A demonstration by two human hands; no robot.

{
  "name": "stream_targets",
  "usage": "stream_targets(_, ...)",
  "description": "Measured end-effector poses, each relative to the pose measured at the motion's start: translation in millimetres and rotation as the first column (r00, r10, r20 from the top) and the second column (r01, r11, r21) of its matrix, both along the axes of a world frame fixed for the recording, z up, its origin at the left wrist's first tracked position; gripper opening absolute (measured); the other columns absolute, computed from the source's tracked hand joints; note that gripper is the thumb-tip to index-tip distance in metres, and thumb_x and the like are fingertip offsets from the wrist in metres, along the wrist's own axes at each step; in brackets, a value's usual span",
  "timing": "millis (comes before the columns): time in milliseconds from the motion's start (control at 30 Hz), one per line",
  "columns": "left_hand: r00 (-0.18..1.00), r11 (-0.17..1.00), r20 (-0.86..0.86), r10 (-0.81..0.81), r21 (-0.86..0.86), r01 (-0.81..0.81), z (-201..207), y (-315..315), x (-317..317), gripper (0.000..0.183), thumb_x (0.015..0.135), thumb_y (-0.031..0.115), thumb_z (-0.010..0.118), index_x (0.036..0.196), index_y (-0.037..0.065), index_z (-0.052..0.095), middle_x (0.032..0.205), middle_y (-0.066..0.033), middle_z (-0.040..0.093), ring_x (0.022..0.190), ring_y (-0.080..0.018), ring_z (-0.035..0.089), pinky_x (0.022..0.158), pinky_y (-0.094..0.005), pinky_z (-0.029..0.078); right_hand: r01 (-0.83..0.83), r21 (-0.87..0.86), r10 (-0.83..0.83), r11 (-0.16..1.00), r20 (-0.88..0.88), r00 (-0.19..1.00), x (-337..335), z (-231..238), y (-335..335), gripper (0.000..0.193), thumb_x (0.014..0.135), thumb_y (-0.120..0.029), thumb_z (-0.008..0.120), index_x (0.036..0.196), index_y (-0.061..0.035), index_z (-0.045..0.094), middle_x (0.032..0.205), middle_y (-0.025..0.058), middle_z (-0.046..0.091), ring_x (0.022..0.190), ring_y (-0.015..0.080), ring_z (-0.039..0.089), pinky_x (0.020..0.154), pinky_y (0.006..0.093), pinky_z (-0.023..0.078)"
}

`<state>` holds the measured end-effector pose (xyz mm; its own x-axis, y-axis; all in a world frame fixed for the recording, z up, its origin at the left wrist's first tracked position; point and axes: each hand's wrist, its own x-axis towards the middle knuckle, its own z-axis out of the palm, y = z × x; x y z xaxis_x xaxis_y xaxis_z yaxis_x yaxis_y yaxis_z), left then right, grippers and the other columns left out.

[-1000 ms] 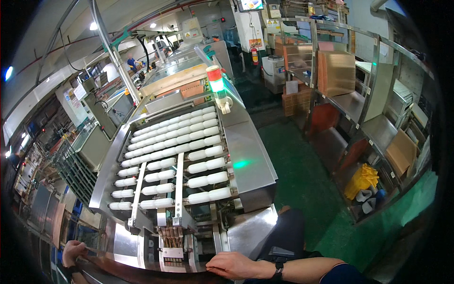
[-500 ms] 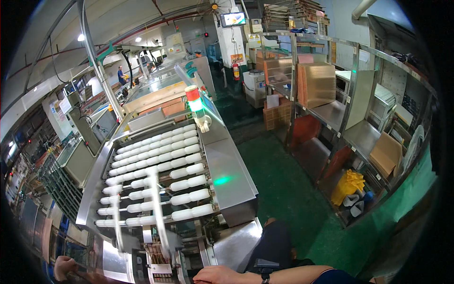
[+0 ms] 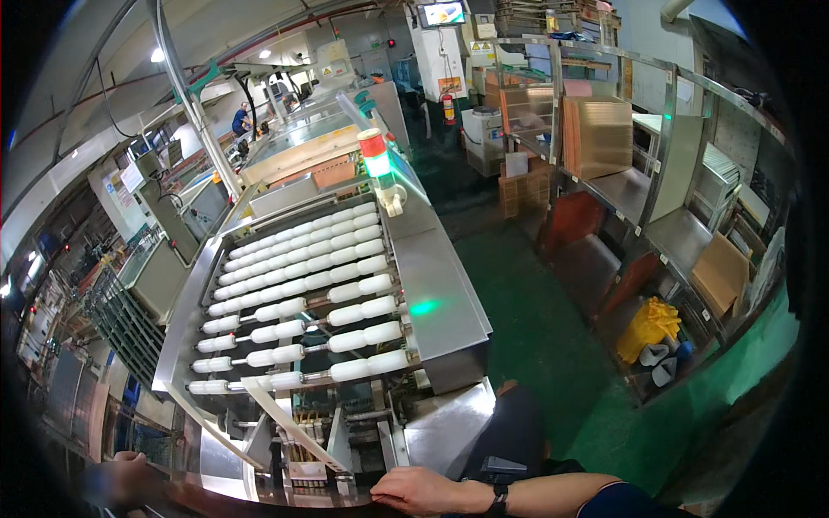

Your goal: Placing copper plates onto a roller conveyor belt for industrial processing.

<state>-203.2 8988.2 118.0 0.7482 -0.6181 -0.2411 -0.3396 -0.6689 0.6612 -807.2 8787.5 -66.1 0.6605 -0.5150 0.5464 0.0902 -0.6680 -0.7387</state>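
Note:
My right hand (image 3: 416, 490) is closed at the bottom, its fingers curled over the right end of a dark brown flat panel (image 3: 250, 505). At the lower left my left hand (image 3: 128, 473) closes on the panel's other end, partly blurred and in shadow. Only a narrow strip of the panel shows along the bottom edge. Just beyond it stands a roller conveyor (image 3: 304, 308) with rows of white rollers on metal shafts. Two pale transfer arms (image 3: 289, 423) slant low across its near end, above metal brackets.
A signal lamp (image 3: 375, 155), red above and glowing green below, stands on the conveyor's metal side cover (image 3: 445, 298). To the right, a metal rack (image 3: 643, 194) holds brown boards (image 3: 598, 138), a cardboard box (image 3: 719, 274) and yellow gloves (image 3: 648, 330). Far off, a person (image 3: 241, 119) wears blue.
The pale arms, raised and blurred over the rollers before, now lie lower at the near end. The whole scene has shifted rightward in view, and more of the brown panel shows between my hands.

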Motion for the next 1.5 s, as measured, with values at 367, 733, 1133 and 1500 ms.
stream_targets(367,0.977,0.990,0.206,-0.057,0.135,0.030,13,-7,-23,0.032,0.088,0.023,0.064,0.077,-0.007,0.069,0.067,-0.0109,0.068,0.060,-0.0200,0.067,0.056,-0.0332,0.053,-0.116,0.072,0.123,0.991,-0.105,0.987,-8,-4,-4,0.014,0.092,-0.014,0.068,0.104,-0.0066,0.066,0.096,0.0099,0.069,0.090,0.0306,0.066,0.076,0.0392,0.054)
stream_targets(733,0.990,0.990,0.142,0.002,0.140,-0.022,16,-13,-32,0.029,0.087,0.021,0.066,0.085,-0.008,0.067,0.073,-0.0133,0.069,0.060,-0.0224,0.068,0.056,-0.0357,0.055,-0.156,0.045,0.161,0.987,-0.147,0.976,-13,-12,-8,0.013,0.092,-0.016,0.067,0.101,-0.0074,0.065,0.092,0.0098,0.066,0.091,0.0311,0.065,0.076,0.0392,0.054)
stream_targets(1133,1.000,1.000,-0.025,-0.003,0.022,0.003,17,-7,-29,0.024,0.086,0.018,0.064,0.082,-0.005,0.065,0.072,-0.0125,0.068,0.060,-0.0214,0.068,0.056,-0.0356,0.056,-0.178,-0.030,0.168,0.984,-0.203,0.965,-11,-49,-7,0.027,0.087,-0.015,0.064,0.112,-0.0063,0.061,0.100,0.0113,0.063,0.097,0.0322,0.062,0.081,0.0425,0.052)
stream_targets(1500,0.991,0.983,0.000,-0.135,0.124,0.134,7,-23,-3,0.033,0.084,0.011,0.067,0.109,-0.010,0.061,0.081,-0.0136,0.067,0.067,-0.0262,0.071,0.062,-0.0397,0.059,-0.129,-0.176,0.091,0.976,-0.207,0.974,-16,-30,-28,0.050,0.081,-0.007,0.061,0.131,-0.0119,0.058,0.100,0.0085,0.063,0.088,0.0305,0.064,0.073,0.0414,0.052)
